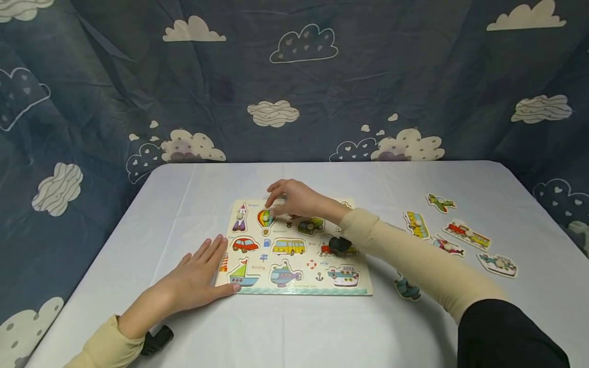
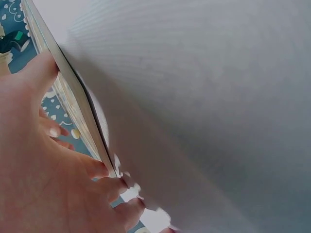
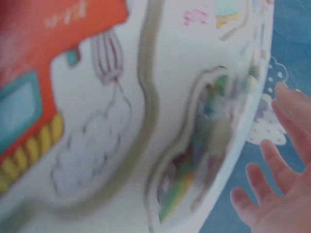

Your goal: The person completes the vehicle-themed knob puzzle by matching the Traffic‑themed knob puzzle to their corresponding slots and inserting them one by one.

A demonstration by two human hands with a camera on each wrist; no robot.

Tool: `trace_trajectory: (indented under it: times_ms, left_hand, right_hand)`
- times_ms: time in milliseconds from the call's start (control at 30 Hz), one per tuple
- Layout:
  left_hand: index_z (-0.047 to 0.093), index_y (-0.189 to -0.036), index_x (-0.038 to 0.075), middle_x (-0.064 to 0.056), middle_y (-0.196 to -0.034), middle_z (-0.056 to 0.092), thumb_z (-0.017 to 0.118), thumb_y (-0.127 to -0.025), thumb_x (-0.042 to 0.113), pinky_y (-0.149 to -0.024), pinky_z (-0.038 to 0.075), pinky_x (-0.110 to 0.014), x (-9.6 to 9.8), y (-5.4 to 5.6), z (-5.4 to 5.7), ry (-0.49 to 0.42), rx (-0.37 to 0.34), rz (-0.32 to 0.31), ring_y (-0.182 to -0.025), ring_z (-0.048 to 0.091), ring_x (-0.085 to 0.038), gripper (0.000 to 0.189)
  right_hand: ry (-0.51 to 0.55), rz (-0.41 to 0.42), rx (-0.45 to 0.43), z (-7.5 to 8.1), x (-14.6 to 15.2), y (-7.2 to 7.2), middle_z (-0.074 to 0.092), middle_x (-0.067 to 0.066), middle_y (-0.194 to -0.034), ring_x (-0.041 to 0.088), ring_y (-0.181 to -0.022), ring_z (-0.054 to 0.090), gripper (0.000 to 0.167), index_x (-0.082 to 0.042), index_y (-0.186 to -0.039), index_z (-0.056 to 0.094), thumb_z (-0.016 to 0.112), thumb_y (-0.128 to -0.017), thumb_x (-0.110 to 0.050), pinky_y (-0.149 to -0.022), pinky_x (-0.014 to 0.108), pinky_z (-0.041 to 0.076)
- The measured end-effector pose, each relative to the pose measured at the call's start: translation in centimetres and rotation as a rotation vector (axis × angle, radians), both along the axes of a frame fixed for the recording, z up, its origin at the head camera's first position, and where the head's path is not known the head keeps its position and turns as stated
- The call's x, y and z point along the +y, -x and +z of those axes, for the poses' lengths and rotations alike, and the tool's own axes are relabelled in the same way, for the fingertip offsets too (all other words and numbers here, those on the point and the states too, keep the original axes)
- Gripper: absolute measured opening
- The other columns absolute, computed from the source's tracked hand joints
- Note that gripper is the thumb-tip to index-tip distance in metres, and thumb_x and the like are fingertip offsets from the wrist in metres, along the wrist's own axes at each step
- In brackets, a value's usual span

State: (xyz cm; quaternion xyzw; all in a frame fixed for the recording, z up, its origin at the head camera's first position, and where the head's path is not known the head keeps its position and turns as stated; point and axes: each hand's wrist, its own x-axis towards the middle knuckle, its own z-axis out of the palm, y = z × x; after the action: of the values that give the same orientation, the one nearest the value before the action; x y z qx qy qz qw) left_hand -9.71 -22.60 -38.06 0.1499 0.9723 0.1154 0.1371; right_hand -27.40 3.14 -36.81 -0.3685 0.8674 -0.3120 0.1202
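A wooden vehicle puzzle board (image 1: 317, 289) lies on the white table. My left hand (image 1: 195, 278) rests at its left edge, with straight fingers and the thumb on the lower left corner. In the left wrist view that hand (image 2: 63, 145) lies along the board's edge. My right hand (image 1: 299, 199) is over the board's upper part, thumb and forefinger bent and apart near the hot-air balloon piece (image 1: 266, 217). No piece shows between the fingers of the right hand (image 3: 272, 189) in the right wrist view. A rocket piece (image 1: 240, 219) sits left of the balloon.
Several loose pieces lie right of the board: a green plane (image 1: 440, 203), yellow bus (image 1: 416, 225), red train (image 1: 467, 234), helicopter (image 1: 447, 246), ship (image 1: 498, 265) and a blue piece (image 1: 407, 289) partly behind the right sleeve (image 1: 423, 260). A cloud-patterned cloth (image 1: 294, 82) hangs behind the table.
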Motion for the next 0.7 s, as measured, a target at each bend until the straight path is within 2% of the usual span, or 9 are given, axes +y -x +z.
trace_trajectory:
  times_ms: [167,400,700]
  left_hand:
    - [0.017,-0.156,0.001,-0.017,-0.162,0.015,0.047,-0.084,0.079,-0.107,0.020,-0.069,0.0,0.0,0.0,0.001,0.012,-0.004,-0.147,0.013,-0.040,0.111]
    - [0.018,-0.156,0.000,-0.017,-0.162,0.016,0.049,-0.085,0.078,-0.107,0.020,-0.069,0.1,0.0,0.1,-0.008,0.019,-0.009,-0.147,0.013,-0.040,0.110]
    - [0.018,-0.156,0.000,-0.018,-0.162,0.016,0.051,-0.085,0.076,-0.106,0.021,-0.069,0.2,-0.1,0.2,-0.013,0.009,-0.005,-0.147,0.014,-0.041,0.110]
  right_hand:
    - [0.020,-0.017,-0.004,1.2,1.4,0.0,0.052,0.004,-0.141,0.025,-0.136,0.039,0.019,-0.015,-0.108,0.076,0.074,-0.091,-0.022,-0.110,0.043,0.033]
    - [0.043,-0.050,0.040,2.5,4.0,-0.5,0.053,0.001,-0.139,0.023,-0.134,0.042,0.021,-0.013,-0.109,0.076,0.073,-0.091,-0.023,-0.107,0.046,0.037]
    - [0.068,-0.085,0.101,3.6,7.4,-1.5,0.054,-0.001,-0.138,0.021,-0.134,0.042,0.016,-0.019,-0.105,0.076,0.076,-0.089,-0.021,-0.106,0.047,0.037]
